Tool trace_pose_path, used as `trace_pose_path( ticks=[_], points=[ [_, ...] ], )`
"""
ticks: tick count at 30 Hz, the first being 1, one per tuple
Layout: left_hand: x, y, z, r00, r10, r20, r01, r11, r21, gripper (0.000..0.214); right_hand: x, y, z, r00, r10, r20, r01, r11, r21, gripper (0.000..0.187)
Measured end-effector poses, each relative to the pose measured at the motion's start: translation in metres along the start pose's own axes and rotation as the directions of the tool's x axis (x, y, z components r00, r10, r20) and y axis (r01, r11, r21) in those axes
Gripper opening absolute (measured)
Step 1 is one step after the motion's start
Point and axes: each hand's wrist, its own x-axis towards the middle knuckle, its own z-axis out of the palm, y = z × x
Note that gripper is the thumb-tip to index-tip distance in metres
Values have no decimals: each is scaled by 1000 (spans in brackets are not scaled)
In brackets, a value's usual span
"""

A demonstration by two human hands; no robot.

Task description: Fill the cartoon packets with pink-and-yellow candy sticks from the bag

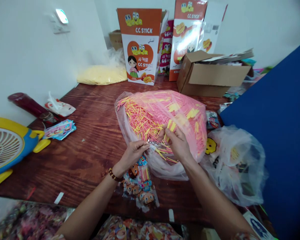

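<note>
A large clear plastic bag lies open on the table, full of thin pink and yellow sticks. Over its mouth, my right hand is closed around a small bunch of these sticks. My left hand, a beaded bracelet at the wrist, pinches the edge of a small clear plastic packet at the bag's near rim. Just below that hand lie several printed packets with cartoon faces, overlapping one another. Which of them the pinched edge belongs to is hard to make out.
Behind stand a CC Stick box and an open brown carton. A yellow-filled bag lies back left. At left are a fan, a bottle and flat packets. A translucent bag sits right, beside a blue panel.
</note>
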Motion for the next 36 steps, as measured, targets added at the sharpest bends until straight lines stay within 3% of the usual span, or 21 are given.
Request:
trace_pose_path(
  ticks=[4,9,13,18,22,25,30,36],
  points=[
    [-1,5,6,999,41,-5,-41,999,-10,32,-3,-12,19,988,-59,-141,90,969,230,17],
    [3,9,12,1000,28,-7,-29,997,-69,33,-6,-10,36,983,-92,-157,128,964,233,16],
    [4,9,13,999,8,-31,-11,993,-117,33,-13,3,34,993,2,-118,18,985,172,15],
    [6,8,15,999,-1,-53,-7,990,-143,30,-20,5,23,999,49,-23,-50,998,-44,17],
    [10,11,17,997,-15,-74,-2,973,-232,27,-16,0,16,993,97,73,-99,995,22,29],
    [13,14,18,996,-28,-81,6,965,-260,27,-12,-6,13,996,45,73,-47,999,16,32],
    [18,14,21,994,-20,-104,-13,952,-307,23,-7,-15,9,988,-12,154,53,963,-266,23],
    [25,18,25,991,-5,-137,-45,932,-359,26,2,-27,1,994,-65,92,87,963,-255,19]
  ],
)
